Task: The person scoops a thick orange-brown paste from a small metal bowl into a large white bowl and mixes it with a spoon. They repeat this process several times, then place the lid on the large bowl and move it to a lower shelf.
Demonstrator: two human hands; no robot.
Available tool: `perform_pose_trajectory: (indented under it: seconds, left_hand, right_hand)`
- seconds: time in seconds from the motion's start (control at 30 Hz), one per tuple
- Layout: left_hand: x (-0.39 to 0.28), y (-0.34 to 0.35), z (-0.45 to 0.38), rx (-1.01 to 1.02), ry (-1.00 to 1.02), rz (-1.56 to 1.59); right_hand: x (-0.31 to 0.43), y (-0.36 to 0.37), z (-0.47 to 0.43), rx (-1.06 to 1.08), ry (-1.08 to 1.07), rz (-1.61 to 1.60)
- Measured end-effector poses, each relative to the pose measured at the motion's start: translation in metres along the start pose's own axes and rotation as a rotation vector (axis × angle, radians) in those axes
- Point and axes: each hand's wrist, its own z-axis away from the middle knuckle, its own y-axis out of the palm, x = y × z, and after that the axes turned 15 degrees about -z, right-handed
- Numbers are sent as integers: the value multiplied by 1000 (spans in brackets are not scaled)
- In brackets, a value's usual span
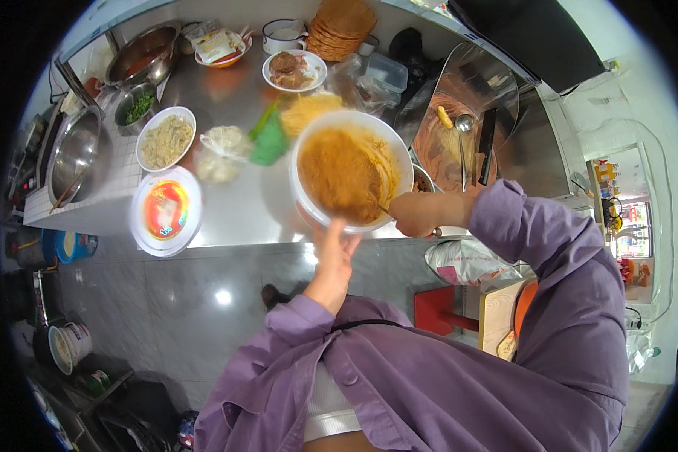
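A white plastic tub [398, 148] of thick orange-brown paste [339, 169] is at the front edge of a steel worktop, with its open top facing me. My left hand [333, 265] holds the near side of the tub, thumb up against the rim. In my right hand [426, 213] is the handle of a metal utensil, probably a spoon; its lower end is sunk in the blurred paste. Right behind the tub lie some yellow noodle-like strands [311, 110] and a green plastic bag [269, 138]. Partly hidden by the tub and my right hand is a small metal container [423, 179].
A round lid [166, 210] overhangs the worktop's [231, 226] front edge. Left of the tub are a tied clear bag [223, 152] and a bowl of pale shreds [166, 138]. A cleaver [487, 147] and ladle [463, 127] rest on the right. Below stands a red stool [438, 311].
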Motion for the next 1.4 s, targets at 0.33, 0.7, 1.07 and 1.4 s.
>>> perform_pose_trajectory:
  seconds: [0.33, 0.7, 1.07, 1.4]
  left_hand:
    - [-1, -18, -5, 111, -51, -123]
    - [-5, -18, -3, 74, -84, -222]
    - [-6, -18, -4, 98, -98, -224]
    - [-12, -17, -5, 147, -96, -200]
  right_hand:
    - [2, 35, -17, -215, -299, -174]
    - [5, 83, -23, -871, -291, -156]
    - [-20, 113, -18, -1104, -274, -432]
    - [-19, 137, -41, -1198, -351, -471]
